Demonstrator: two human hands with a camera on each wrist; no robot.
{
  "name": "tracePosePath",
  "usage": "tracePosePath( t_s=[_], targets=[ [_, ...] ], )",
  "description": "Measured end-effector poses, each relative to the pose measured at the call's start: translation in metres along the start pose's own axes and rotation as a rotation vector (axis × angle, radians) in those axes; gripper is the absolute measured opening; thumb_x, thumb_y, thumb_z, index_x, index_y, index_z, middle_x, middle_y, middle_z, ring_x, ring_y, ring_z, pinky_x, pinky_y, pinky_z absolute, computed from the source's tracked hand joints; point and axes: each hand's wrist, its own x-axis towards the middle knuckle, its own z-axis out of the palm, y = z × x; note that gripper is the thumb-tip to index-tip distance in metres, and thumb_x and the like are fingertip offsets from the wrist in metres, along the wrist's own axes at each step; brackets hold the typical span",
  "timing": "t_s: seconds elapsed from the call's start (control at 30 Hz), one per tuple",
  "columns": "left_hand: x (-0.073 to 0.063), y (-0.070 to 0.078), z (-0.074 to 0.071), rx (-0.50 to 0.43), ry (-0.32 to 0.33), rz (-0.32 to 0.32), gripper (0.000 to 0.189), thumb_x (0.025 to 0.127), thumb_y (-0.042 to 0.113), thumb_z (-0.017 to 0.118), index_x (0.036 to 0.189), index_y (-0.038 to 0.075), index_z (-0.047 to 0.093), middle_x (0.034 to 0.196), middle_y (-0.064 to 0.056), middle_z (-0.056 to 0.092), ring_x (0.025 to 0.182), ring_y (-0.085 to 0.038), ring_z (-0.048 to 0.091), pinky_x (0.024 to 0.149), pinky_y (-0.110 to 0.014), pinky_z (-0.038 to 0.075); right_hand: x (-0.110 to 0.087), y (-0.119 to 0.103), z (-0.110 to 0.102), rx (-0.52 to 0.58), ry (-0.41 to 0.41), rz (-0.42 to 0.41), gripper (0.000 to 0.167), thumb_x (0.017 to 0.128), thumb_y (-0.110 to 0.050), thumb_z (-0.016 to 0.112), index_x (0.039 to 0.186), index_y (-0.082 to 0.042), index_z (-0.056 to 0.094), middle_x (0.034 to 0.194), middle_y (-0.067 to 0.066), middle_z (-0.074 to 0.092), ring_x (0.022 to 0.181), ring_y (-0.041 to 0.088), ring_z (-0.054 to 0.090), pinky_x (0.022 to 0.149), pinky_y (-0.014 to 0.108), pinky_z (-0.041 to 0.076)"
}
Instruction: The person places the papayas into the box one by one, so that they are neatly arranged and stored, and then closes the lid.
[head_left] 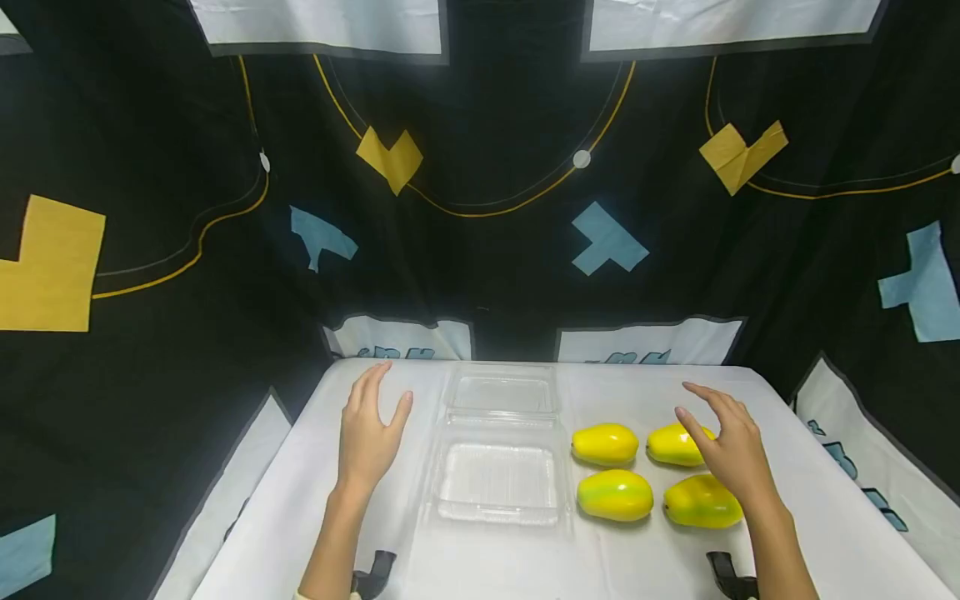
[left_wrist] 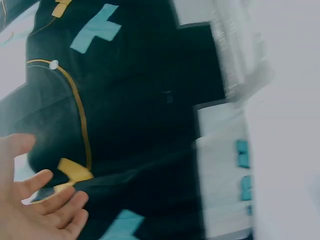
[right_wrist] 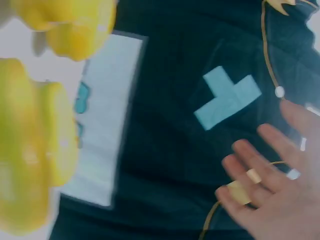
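My left hand (head_left: 370,433) is raised over the left part of the white table, fingers spread and holding nothing. To its right lies a clear plastic clamshell box (head_left: 450,467), its lid folded back toward the far edge. My right hand (head_left: 731,446) hovers over the right side, thumb apart from the fingers, with nothing in it. It overlaps the far right yellow papaya-like fruit (head_left: 670,446) in the head view. Several such fruits lie in two rows: a far left one (head_left: 604,444), a near left one (head_left: 615,495) and a greener near right one (head_left: 702,502).
The white table (head_left: 285,525) carries the box and fruits. Behind it hangs a dark printed curtain (head_left: 480,267) with yellow and blue shapes. A black wrist mount (head_left: 375,573) shows by the left forearm, and another black mount (head_left: 729,575) by the right.
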Motion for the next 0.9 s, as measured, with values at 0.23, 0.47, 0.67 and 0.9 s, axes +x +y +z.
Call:
tracePosePath(
  t_s=[0.23,0.47,0.67,0.9],
  targets=[
    [-0.041,-0.023,0.025,-0.108,0.013,-0.066,0.043,0.091,0.023,0.059,0.131,0.009,0.049,0.129,-0.015,0.047,0.118,-0.031,0.046,0.095,-0.055,0.038,-0.030,0.029,0.012,0.098,0.073,0.009,0.037,0.089,-0.018,0.063,0.124,-0.007,0.056,0.125,0.020,0.052,0.117,0.042,0.041,0.091,0.068,0.031],
    [-0.071,-0.047,0.048,-0.184,-0.143,-0.107,0.047,0.094,0.028,0.055,0.136,0.010,0.044,0.135,-0.018,0.040,0.124,-0.039,0.038,0.097,-0.060,0.034,-0.050,0.056,0.018,0.133,-0.029,0.080,0.046,0.089,-0.024,0.063,0.130,-0.008,0.051,0.131,0.022,0.046,0.120,0.045,0.035,0.091,0.072,0.024],
    [-0.082,-0.064,0.055,-0.252,-0.314,-0.139,0.052,0.095,0.031,0.051,0.141,0.012,0.037,0.141,-0.022,0.031,0.127,-0.047,0.030,0.094,-0.068,0.029,-0.063,0.076,0.025,0.164,-0.148,0.075,0.058,0.083,-0.024,0.071,0.134,-0.012,0.048,0.135,0.023,0.040,0.123,0.046,0.030,0.090,0.074,0.021],
    [-0.091,-0.074,0.057,-0.352,-0.504,-0.272,0.058,0.094,0.037,0.050,0.145,0.018,0.030,0.146,-0.019,0.028,0.130,-0.043,0.029,0.100,-0.064,0.025,-0.071,0.088,0.031,0.142,-0.241,0.083,0.073,0.071,-0.024,0.079,0.135,-0.011,0.046,0.140,0.023,0.033,0.124,0.050,0.026,0.088,0.077,0.016]
  ],
)
